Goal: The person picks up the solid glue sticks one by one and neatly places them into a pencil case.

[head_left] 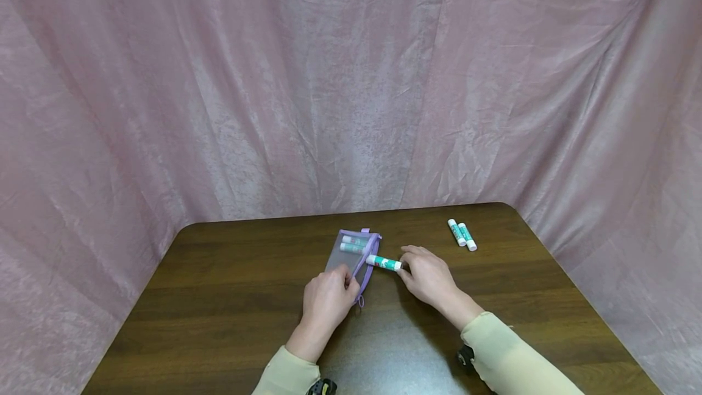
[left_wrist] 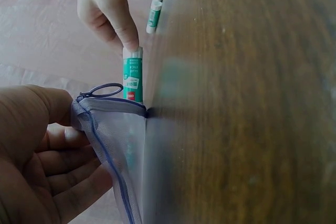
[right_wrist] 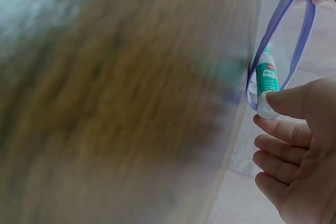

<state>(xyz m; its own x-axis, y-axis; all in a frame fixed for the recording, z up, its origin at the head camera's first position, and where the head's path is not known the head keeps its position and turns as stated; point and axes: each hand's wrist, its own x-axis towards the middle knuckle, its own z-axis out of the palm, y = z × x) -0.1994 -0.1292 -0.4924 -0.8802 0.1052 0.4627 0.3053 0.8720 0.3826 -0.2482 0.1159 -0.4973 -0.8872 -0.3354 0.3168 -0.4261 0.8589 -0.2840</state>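
Left hand (head_left: 328, 298) pinching a lilac mesh zip pouch (head_left: 339, 262), right hand (head_left: 430, 276) pinching a glue stick (head_left: 385, 263) at the pouch's mouth, two sticks (head_left: 351, 248) inside, two more sticks (head_left: 456, 232) on the wooden table (head_left: 219, 297)

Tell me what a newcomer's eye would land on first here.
Probably the glue stick at the opening of the purple mesh pouch, pinched by the right hand while the left hand grips the pouch. Next, likely the two loose glue sticks near the table's far right corner, then the pink curtain behind.
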